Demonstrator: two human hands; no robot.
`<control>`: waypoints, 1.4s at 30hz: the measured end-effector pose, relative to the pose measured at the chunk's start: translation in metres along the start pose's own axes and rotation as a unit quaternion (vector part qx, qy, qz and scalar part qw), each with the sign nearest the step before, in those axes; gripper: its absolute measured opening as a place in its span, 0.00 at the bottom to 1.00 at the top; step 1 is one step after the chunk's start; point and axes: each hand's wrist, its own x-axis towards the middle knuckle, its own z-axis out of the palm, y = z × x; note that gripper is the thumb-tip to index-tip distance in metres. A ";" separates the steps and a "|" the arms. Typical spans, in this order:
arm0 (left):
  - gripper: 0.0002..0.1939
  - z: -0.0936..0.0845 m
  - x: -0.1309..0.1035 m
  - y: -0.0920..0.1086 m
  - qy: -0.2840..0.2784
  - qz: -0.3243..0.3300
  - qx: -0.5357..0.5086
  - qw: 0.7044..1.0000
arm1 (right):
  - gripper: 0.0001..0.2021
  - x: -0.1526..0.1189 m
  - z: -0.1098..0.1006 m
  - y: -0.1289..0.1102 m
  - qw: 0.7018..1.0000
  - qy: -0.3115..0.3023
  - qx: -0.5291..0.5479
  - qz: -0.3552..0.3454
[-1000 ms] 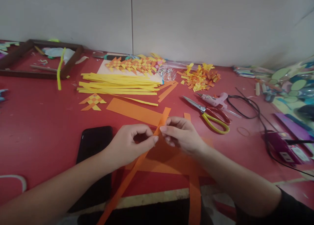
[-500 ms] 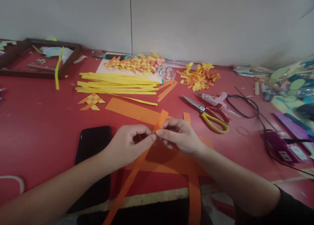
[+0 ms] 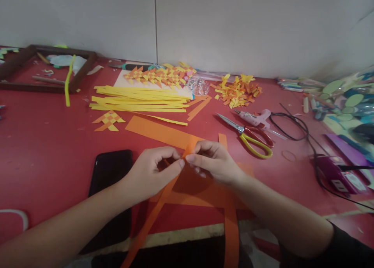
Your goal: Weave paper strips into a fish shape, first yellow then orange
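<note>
Both my hands pinch one long orange paper strip (image 3: 163,199) close to its upper end, their fingertips almost meeting. My left hand (image 3: 159,166) is closed on the strip from the left, and my right hand (image 3: 214,160) grips it from the right. The strip's lower part slants down to the left past the table edge. Beneath my hands lie wide orange paper sheets (image 3: 201,196). A second orange strip (image 3: 231,233) hangs over the front edge below my right wrist. To the left rests a woven yellow-and-orange paper fish (image 3: 109,121).
A black phone (image 3: 112,170) lies under my left forearm. Yellow strips (image 3: 140,100), woven fish (image 3: 160,76) and paper scraps (image 3: 236,90) lie farther back. Scissors (image 3: 248,137), a pink glue gun (image 3: 255,118) and its black cable (image 3: 292,119) are at right. A brown frame (image 3: 83,69) stands back left.
The strip's upper end, which stuck up above my fingers, now shows lower and blurred near my right fingertips. My hands have barely moved.
</note>
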 end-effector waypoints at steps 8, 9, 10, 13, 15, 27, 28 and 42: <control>0.11 -0.002 0.001 0.004 -0.016 0.004 0.024 1.000 | 0.13 0.001 -0.005 0.002 1.000 0.000 0.011 0.010; 0.11 -0.002 0.001 0.005 -0.020 0.000 0.025 0.999 | 0.13 0.002 -0.005 0.001 1.000 0.015 0.017 0.009; 0.10 -0.002 0.001 0.005 -0.024 0.000 0.026 0.999 | 0.13 0.002 -0.006 0.000 0.999 0.031 0.024 0.007; 0.10 -0.002 0.000 0.005 -0.029 -0.013 0.026 0.999 | 0.13 0.002 -0.007 -0.003 0.998 0.059 0.033 0.004; 0.11 -0.001 0.000 0.004 -0.032 -0.014 0.022 0.999 | 0.13 0.002 -0.007 -0.004 0.998 0.060 0.029 0.004; 0.14 -0.001 0.001 0.001 -0.017 0.011 0.043 0.999 | 0.13 0.000 -0.007 0.004 0.998 0.001 -0.059 -0.001; 0.14 0.000 0.001 0.001 -0.017 0.012 0.042 0.999 | 0.14 -0.001 -0.007 0.004 0.998 0.000 -0.068 0.002; 0.14 -0.001 0.001 -0.001 -0.016 -0.014 0.048 0.999 | 0.18 0.000 -0.005 0.004 0.997 0.047 -0.058 0.009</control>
